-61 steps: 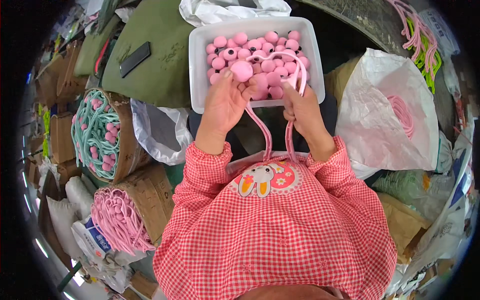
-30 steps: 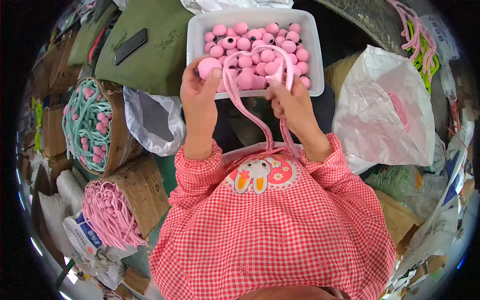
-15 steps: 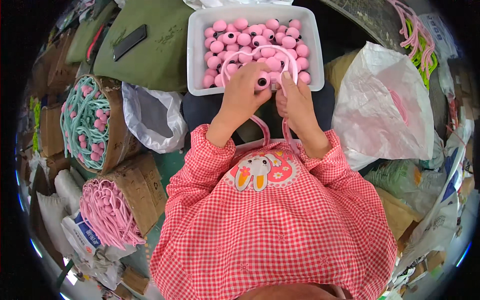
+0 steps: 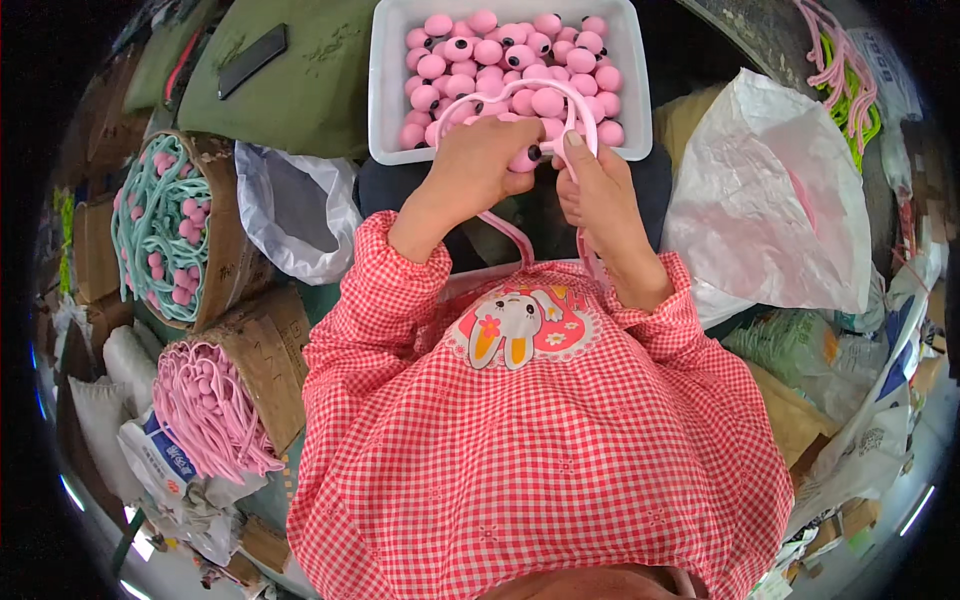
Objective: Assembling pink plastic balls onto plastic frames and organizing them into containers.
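Observation:
My left hand (image 4: pixel 474 168) is closed around a pink ball (image 4: pixel 522 160), whose black-ringed opening faces my right hand. The right hand (image 4: pixel 604 200) pinches a soft pink cord (image 4: pixel 584 104) between thumb and fingers. A short stretch of pink cord shows between the ball's black end and my right fingertips; whether it goes inside I cannot tell. The cord arches in a loop over the near part of a white tray (image 4: pixel 385 120), and its lower lengths hang toward my lap. Many similar pink balls (image 4: pixel 490 52) fill the tray.
At left stand a carton of mint-green cords with pink balls (image 4: pixel 160 235) and a carton of pink cords (image 4: pixel 212 410). A white bag (image 4: pixel 300 215) gapes beside them. A dark phone (image 4: pixel 253 62) lies on green cloth. A large white sack (image 4: pixel 765 200) is at right.
The ball in my left hand has turned, so its black end now points toward the right hand. The whole view has shifted slightly, with the tray higher in it.

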`<action>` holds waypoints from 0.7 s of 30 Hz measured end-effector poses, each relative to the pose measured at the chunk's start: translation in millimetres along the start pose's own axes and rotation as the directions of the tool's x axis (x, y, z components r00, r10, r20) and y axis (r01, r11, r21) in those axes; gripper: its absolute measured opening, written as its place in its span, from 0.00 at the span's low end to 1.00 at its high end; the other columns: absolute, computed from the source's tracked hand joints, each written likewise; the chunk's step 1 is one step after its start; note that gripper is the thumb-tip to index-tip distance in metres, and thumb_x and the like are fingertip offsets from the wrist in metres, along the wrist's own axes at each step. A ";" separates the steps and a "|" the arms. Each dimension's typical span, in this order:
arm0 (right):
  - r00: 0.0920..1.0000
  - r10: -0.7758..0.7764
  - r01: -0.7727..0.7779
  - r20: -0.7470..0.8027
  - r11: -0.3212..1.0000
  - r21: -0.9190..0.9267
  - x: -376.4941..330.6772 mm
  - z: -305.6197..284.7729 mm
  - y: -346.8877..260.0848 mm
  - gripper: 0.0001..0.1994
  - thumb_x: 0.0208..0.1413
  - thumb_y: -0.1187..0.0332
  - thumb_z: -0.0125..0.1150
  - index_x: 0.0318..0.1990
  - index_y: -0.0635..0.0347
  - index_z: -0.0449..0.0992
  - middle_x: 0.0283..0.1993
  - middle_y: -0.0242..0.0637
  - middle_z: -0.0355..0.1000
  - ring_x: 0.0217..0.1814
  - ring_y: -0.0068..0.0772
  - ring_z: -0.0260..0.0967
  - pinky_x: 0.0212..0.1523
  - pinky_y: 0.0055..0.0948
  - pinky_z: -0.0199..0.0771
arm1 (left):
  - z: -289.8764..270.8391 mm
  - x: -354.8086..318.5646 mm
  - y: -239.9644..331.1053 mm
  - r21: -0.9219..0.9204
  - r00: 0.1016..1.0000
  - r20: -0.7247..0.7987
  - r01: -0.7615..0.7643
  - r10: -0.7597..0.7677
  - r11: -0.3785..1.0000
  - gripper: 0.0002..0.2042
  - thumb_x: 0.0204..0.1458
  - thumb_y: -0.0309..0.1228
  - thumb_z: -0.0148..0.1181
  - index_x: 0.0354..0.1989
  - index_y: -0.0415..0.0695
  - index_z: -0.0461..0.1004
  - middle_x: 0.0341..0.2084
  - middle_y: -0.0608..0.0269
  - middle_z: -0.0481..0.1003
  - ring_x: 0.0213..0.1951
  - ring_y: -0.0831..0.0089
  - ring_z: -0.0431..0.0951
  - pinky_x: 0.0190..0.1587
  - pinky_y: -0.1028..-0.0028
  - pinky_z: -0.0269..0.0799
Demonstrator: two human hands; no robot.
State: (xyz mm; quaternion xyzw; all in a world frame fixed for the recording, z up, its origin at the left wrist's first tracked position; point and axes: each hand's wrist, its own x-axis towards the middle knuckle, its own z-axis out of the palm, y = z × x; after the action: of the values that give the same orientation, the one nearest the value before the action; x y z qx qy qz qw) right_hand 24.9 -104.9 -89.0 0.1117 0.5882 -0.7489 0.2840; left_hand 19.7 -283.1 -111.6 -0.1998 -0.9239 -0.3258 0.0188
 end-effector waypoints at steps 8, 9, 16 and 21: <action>0.993 -0.118 0.117 0.003 0.985 -0.124 -1.4 6.5 8.6 0.17 0.65 0.52 0.49 0.33 0.56 0.66 0.15 0.19 0.53 0.12 0.10 0.44 0.12 0.16 0.41 | -1.2 -2.6 -6.9 -0.028 0.998 0.053 0.038 -0.037 0.999 0.20 0.39 0.32 0.65 0.44 0.47 0.71 0.31 0.54 0.75 0.38 0.54 0.75 0.39 0.57 0.68; 0.988 -0.154 0.155 0.013 0.976 -0.152 -2.1 7.6 9.8 0.17 0.65 0.52 0.49 0.33 0.56 0.66 0.16 0.19 0.53 0.12 0.09 0.44 0.12 0.16 0.41 | -2.7 -3.3 -5.6 0.000 0.999 0.038 0.019 -0.019 1.000 0.20 0.39 0.32 0.65 0.44 0.47 0.71 0.30 0.54 0.75 0.37 0.54 0.75 0.39 0.57 0.68; 0.984 -0.167 0.176 0.058 0.965 -0.193 -3.4 9.1 11.7 0.16 0.65 0.53 0.50 0.33 0.57 0.66 0.17 0.19 0.54 0.13 0.09 0.46 0.13 0.15 0.43 | -3.5 -7.7 -4.2 -0.071 0.997 0.065 0.032 -0.027 0.997 0.18 0.39 0.30 0.64 0.41 0.44 0.70 0.29 0.53 0.75 0.36 0.54 0.75 0.38 0.60 0.67; 0.966 -0.211 0.244 0.149 0.936 -0.254 -4.0 8.5 7.9 0.14 0.65 0.57 0.50 0.38 0.60 0.71 0.19 0.20 0.57 0.15 0.09 0.48 0.14 0.15 0.44 | -14.3 -15.3 0.1 -0.328 0.994 0.090 0.085 -0.058 0.941 0.18 0.37 0.31 0.64 0.40 0.46 0.71 0.26 0.56 0.75 0.33 0.55 0.76 0.38 0.59 0.68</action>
State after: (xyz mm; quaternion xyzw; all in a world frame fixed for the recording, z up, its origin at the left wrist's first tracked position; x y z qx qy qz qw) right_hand 34.0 -112.9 -91.1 -0.0417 0.6757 -0.6950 0.2424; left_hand 32.5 -297.2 -102.8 -0.1793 -0.8627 -0.4685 -0.0635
